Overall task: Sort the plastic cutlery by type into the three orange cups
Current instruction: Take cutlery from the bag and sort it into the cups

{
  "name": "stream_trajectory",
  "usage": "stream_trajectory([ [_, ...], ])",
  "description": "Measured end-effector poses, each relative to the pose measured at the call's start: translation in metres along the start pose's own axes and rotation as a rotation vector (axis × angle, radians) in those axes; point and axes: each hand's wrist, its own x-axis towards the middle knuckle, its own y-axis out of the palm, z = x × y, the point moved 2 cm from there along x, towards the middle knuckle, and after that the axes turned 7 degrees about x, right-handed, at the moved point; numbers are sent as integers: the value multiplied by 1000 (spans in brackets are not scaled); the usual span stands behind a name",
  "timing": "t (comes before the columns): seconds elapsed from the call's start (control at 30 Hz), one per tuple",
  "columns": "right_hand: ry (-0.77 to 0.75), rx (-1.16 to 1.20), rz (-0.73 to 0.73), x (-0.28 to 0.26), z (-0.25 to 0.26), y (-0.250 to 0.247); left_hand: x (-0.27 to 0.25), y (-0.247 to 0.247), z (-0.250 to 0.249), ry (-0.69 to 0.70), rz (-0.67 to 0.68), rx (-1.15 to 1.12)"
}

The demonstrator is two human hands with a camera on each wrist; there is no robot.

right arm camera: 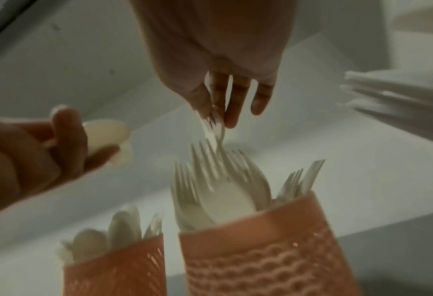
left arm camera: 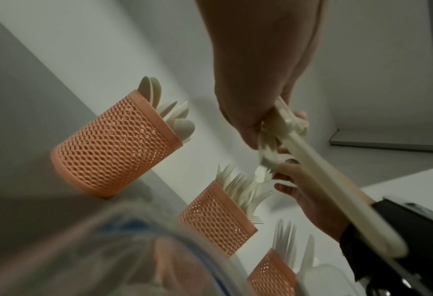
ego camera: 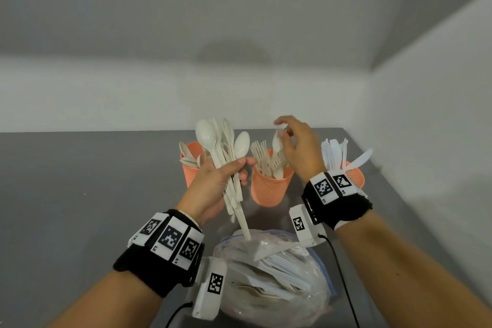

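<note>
Three orange mesh cups stand in a row on the grey table. The left cup (ego camera: 189,172) (left arm camera: 114,146) (right arm camera: 116,270) holds spoons, the middle cup (ego camera: 269,190) (left arm camera: 215,218) (right arm camera: 261,260) holds forks, and the right cup (ego camera: 356,176) (left arm camera: 271,276) holds knives. My left hand (ego camera: 245,169) (left arm camera: 261,124) grips a bundle of white cutlery (ego camera: 226,157), mostly spoons, raised in front of the left cup. My right hand (ego camera: 282,129) (right arm camera: 215,112) hovers over the middle cup and pinches a white fork (ego camera: 277,145) (right arm camera: 214,128) whose lower end reaches down among the forks.
A clear plastic bag (ego camera: 271,274) (left arm camera: 109,250) with more white cutlery lies on the table close to me, between my wrists. White walls close the table's far and right sides. The knives (right arm camera: 400,100) fan out to the right of my right hand.
</note>
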Motion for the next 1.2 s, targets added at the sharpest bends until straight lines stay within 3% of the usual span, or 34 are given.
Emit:
stream_trajectory([
  [0.13,79,-326,282,-10,-10,11,-1,5,-2,-25,57,-33],
  [0.2,74,-291,262,-12,-8,8,-1,6,-2,-61,78,-63],
  [0.37,-90,108,-50,-7,31,-6,0,7,-1,-123,73,-85],
  [0.47,-122,228,73,-14,63,-2,1,8,1,-120,63,-27],
  [0.57,-62,201,239,-27,75,11,2,11,0,-60,56,-61],
  [0.73,109,246,256,-34,63,9,4,1,-1,-70,3,-212],
  [0.83,310,292,510,-45,56,15,5,-7,-4,-67,-54,-282],
  [0.93,479,511,701,-59,58,22,4,-10,-6,-80,-47,-289],
  [1.2,485,532,666,-65,47,21,7,-12,-1,-145,-141,-337],
])
